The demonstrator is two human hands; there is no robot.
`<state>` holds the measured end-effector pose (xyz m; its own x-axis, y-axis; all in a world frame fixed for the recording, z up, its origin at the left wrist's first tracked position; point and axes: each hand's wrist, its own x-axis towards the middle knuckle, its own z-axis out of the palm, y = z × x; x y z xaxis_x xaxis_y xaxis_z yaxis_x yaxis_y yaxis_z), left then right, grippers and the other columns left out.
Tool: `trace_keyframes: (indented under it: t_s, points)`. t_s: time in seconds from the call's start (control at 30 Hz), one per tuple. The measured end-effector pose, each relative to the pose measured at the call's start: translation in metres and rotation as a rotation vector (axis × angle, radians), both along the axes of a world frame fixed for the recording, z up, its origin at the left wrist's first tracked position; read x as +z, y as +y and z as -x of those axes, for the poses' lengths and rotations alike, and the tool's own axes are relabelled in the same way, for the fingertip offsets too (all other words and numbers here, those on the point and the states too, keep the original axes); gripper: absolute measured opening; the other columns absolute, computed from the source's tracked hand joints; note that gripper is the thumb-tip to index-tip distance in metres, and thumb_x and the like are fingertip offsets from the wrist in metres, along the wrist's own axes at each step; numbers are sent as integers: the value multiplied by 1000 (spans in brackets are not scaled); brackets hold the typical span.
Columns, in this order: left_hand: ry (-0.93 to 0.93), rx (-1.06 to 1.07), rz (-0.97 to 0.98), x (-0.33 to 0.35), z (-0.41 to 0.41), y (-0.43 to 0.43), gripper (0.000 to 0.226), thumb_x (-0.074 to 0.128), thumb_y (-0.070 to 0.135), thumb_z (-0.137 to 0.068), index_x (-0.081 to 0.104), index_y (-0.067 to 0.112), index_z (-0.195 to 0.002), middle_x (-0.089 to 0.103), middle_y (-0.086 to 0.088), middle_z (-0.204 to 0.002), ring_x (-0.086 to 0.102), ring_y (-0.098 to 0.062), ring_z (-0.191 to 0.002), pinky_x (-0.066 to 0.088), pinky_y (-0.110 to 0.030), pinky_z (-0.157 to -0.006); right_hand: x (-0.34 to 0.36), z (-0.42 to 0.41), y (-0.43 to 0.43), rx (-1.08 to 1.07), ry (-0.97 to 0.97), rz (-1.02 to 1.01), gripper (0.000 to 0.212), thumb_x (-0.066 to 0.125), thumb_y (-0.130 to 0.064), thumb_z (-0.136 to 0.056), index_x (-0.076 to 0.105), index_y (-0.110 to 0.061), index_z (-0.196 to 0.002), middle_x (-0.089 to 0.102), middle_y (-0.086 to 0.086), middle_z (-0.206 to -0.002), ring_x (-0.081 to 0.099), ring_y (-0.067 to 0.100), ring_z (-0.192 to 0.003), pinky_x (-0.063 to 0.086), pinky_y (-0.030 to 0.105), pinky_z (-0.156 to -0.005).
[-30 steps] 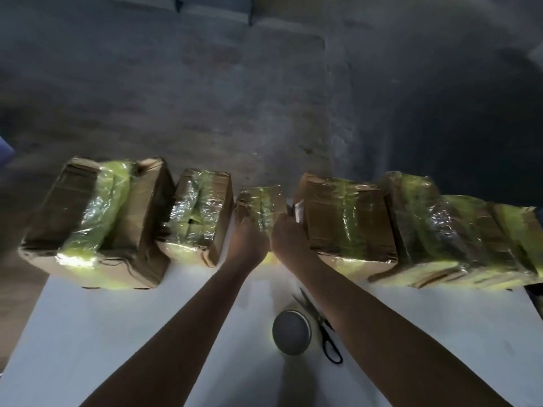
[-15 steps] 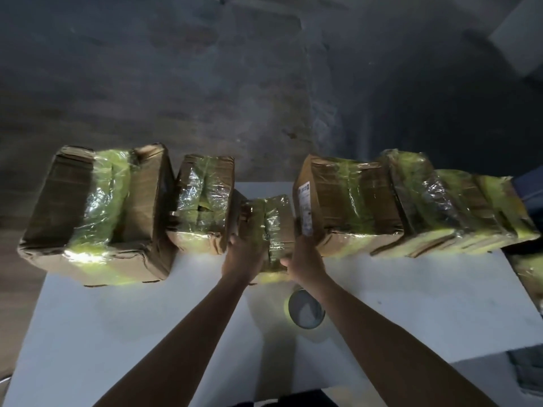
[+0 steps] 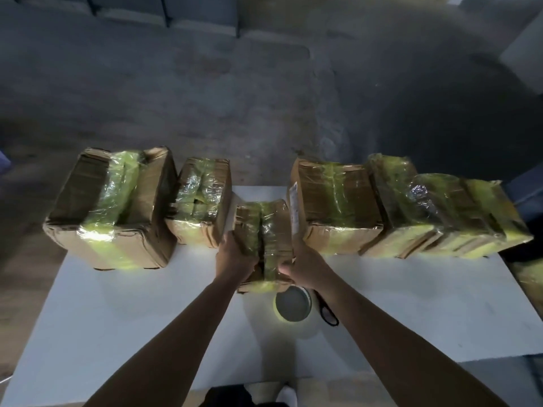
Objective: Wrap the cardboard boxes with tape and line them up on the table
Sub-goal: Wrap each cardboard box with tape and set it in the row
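The left hand [image 3: 235,259] and right hand [image 3: 302,265] are bare. Back from the grip, the left forearm [image 3: 164,342] and right forearm [image 3: 390,339] run long, slim and uncovered. Far behind the grip, between the arms, a black garment [image 3: 226,396] shows. Just right of it is a small rounded white piece [image 3: 286,392], shoe or sock, too cropped to tell.

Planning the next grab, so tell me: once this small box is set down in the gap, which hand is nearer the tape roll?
Right. The right hand grips the small box right beside the tape roll; the left hand is on the box's far side.
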<state>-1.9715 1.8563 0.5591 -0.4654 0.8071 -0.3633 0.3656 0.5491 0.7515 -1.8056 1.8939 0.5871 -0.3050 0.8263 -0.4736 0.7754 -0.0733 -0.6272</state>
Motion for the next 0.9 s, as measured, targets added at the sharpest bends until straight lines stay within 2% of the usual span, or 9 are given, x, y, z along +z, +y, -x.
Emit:
trace_keyframes:
  t_s: [0.07, 0.17, 0.3, 0.43, 0.53, 0.6, 0.7, 0.8, 0.9]
  points:
    - [28, -4, -11, 8, -7, -8, 62, 75, 12, -71, 44, 10, -125, 61, -10, -112, 58, -32, -102, 51, -42, -86, 4, -10, 3, -11, -6, 61, 56, 65, -37, -86, 43, -15, -132, 63, 2, -107, 64, 17, -83, 58, 35, -73]
    - [77, -42, -70, 19, -19, -25, 58, 75, 13, -73, 48, 10, -124, 62, -9, -113, 57, -30, -104, 50, -44, -88, 11, -16, 7, -91, 55, 140, 69, 63, -57, -84, 40, -21, -137, 55, 4, -125, 63, 23, -95, 61, 38, -69]
    - [43, -1, -114, 31, -29, -51, 57, 73, 16, -80, 48, 14, -130, 62, -5, -117, 57, -27, -108, 51, -46, -92, 13, -13, 3, -157, 261, 254, 63, 77, -47, -76, 47, -24, -126, 64, -2, -107, 66, 17, -82, 58, 34, -51]
    - [27, 94, -112, 37, -26, -81, 56, 76, 20, -79, 52, 20, -129, 63, 1, -106, 60, -24, -100, 53, -38, -84, 9, -8, -15, -120, 384, 345, 34, 79, -42, -75, 62, -31, -103, 72, -5, -92, 70, 13, -74, 56, 33, -50]
    - [66, 113, -105, 41, -17, -98, 54, 74, 33, -82, 53, 21, -131, 66, 0, -107, 64, -23, -98, 55, -41, -86, 9, 1, -27, -128, 456, 377, 36, 78, -40, -74, 65, -25, -105, 74, -1, -91, 72, 20, -81, 60, 44, -59]
    - [1, 102, -65, 40, -12, -105, 48, 64, 41, -89, 52, 21, -131, 67, 3, -107, 64, -20, -97, 55, -41, -86, 8, 7, -37, -170, 478, 390, 42, 75, -41, -76, 62, -22, -112, 73, 2, -97, 71, 23, -86, 60, 47, -67]
    - [-253, 62, -62, 36, -16, -114, 44, 65, 43, -88, 53, 25, -127, 66, 11, -102, 65, -14, -98, 54, -24, -73, 5, 11, -47, -249, 444, 352, 56, 65, -52, -82, 51, -17, -124, 67, 4, -106, 66, 22, -90, 57, 36, -64]
    - [-281, -32, -81, 31, -15, -118, 71, 82, 50, -66, 48, 34, -126, 64, 15, -107, 62, -8, -100, 50, -14, -67, 0, 15, -52, -299, 365, 360, 62, 52, -61, -89, 43, -16, -132, 60, 6, -115, 59, 22, -94, 48, 28, -56]
    - [-296, -94, -55, 24, 3, -122, 98, 88, 58, -45, 48, 31, -130, 64, 13, -115, 61, -11, -106, 55, -28, -82, -5, 17, -53, -217, 352, 450, 69, 39, -70, -90, 43, -19, -136, 57, 6, -129, 58, 26, -110, 53, 31, -56]
